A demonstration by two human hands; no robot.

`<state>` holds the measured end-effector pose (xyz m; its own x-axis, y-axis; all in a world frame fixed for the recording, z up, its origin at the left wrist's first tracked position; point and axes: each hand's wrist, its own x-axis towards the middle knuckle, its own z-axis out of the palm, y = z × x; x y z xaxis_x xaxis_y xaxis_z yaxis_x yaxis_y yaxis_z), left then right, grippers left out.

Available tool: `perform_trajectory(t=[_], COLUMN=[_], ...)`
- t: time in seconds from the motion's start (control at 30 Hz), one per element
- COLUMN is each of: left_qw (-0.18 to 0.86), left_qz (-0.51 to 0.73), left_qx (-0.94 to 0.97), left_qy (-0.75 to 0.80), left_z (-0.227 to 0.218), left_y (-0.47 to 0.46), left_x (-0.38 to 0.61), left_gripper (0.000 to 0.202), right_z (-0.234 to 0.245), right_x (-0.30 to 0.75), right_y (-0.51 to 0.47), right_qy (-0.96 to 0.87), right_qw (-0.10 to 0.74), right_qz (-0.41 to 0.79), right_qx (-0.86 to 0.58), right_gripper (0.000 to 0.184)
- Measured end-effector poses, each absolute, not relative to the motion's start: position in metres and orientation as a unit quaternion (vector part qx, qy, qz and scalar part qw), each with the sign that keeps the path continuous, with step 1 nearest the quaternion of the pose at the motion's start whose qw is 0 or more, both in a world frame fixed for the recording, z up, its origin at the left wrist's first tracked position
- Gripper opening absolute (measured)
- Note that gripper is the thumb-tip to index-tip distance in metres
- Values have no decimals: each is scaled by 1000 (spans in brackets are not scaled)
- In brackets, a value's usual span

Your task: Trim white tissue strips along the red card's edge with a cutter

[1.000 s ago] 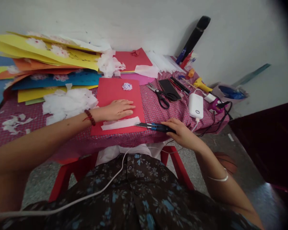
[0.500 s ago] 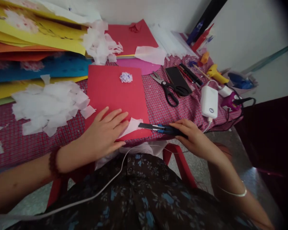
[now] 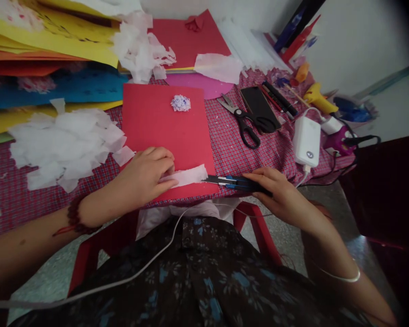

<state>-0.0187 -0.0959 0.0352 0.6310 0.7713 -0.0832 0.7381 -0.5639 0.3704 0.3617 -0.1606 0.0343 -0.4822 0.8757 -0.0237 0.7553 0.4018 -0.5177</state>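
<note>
My left hand [image 3: 152, 172] is closed on the left end of a white paper strip [image 3: 192, 176], its fingers curled over it. The strip lies along the near edge of a red sheet [image 3: 163, 131]. In my right hand [image 3: 276, 188] is a black and blue utility knife [image 3: 238, 182]. Its dark blade points left and meets the strip's right end. A small white and blue crumpled tuft [image 3: 180, 103] sits on the upper part of the red sheet.
Torn white paper pieces [image 3: 68, 145] are heaped at left, below coloured sheets [image 3: 54, 86]. Black-handled scissors [image 3: 247, 122], a phone [image 3: 259, 109], pens [image 3: 281, 100] and a white power bank [image 3: 307, 141] lie at right. A white cable [image 3: 150, 263] crosses my lap.
My left hand has gone from lying flat over the paper to gripping its left end. More of the white strip now shows. The knife stays at its right end; the camera view has shifted slightly.
</note>
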Motion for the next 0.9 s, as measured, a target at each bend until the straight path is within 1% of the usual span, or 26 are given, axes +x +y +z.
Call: perform_trajectory(t=[0.27,0.37,0.47,0.53,0.57,0.6,0.63,0.67,0.7,0.73,0.8,0.83,0.9], left_qw=[243,262,309,313,288,230,151,75,29,31,45,41,26], left_qz=[48,57,65,91,114,157,174,180,181,175,148,142,118], left_qx=[895,889,862,848,848,855,862,868,879,906,953,950,943], left_qy=[371,370,396,417,429,437,451,457,440,385,261,274,311], left_z=[30,36,50,59,61,62,61,58,53,48,36,30,20], left_y=[-71,-58,-53,-65,-77,-94,-114,-137,-159,-180,-210,-217,-218], left_x=[-14,-7,-9,-18,-25,-32,-39,-46,-51,-55,-58,-56,-50], left_gripper=[25,26,35,43,45,45,42,34,26,31,47,50,49], right_z=[34,33,31,28,26,25,24,23,22,22,21,21,21], right_x=[363,364,364,365,365,366,366,366,367,367,366,366,366], right_y=[-161,-160,-160,-161,-162,-162,-163,-163,-163,-163,-163,-163,-163], right_qy=[-830,-834,-839,-841,-841,-840,-838,-836,-834,-833,-834,-836,-838], right_qw=[124,121,123,131,135,139,141,142,142,142,143,145,149], right_qz=[233,222,213,205,202,200,202,205,208,211,211,210,207], right_qx=[-492,-490,-486,-484,-484,-485,-487,-488,-490,-490,-488,-486,-483], right_gripper=[43,44,45,44,44,43,43,44,45,46,48,49,50])
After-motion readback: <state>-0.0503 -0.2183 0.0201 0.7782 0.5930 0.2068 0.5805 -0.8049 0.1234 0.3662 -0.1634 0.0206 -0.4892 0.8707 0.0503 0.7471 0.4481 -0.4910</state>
